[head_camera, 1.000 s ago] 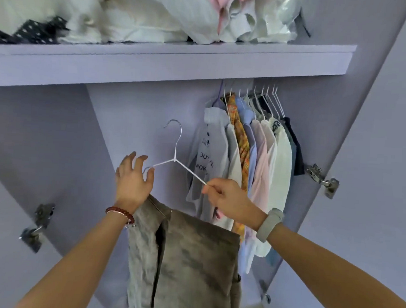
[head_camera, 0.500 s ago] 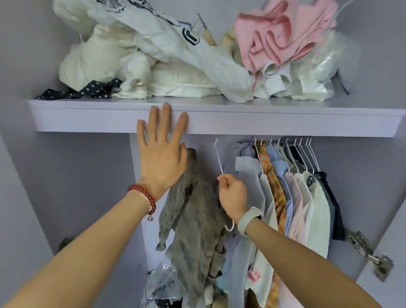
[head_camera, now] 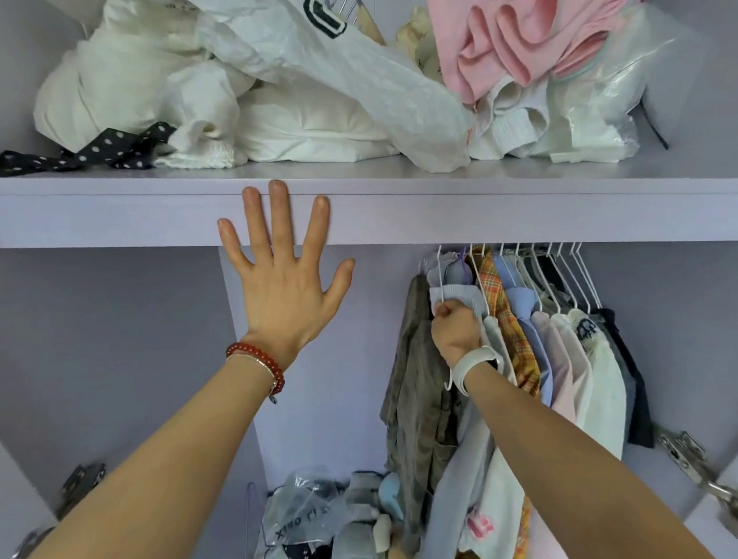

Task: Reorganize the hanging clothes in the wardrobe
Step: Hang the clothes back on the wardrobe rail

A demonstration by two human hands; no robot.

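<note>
My right hand (head_camera: 456, 333) is shut on the white wire hanger (head_camera: 441, 279) that carries a grey-green garment (head_camera: 418, 406), holding it up at the left end of the row of hanging clothes (head_camera: 543, 344). The hanger's hook reaches up under the shelf; the rail itself is hidden. The row holds several shirts on white hangers: pale blue, orange plaid, pink, white, dark. My left hand (head_camera: 283, 283) is open, fingers spread, resting flat against the front edge of the lilac shelf (head_camera: 448, 210).
On the shelf sits a heap of white bedding (head_camera: 223, 88), pink cloth (head_camera: 512, 39) and plastic bags. At the wardrobe bottom lie bagged items and soft toys (head_camera: 333, 525). Door hinges (head_camera: 699, 467) stick out at the right and lower left.
My right hand has lifted the hanger with the grey-green garment up and right to the rail beside the shirts. My left hand let go of it and went to the shelf edge.
</note>
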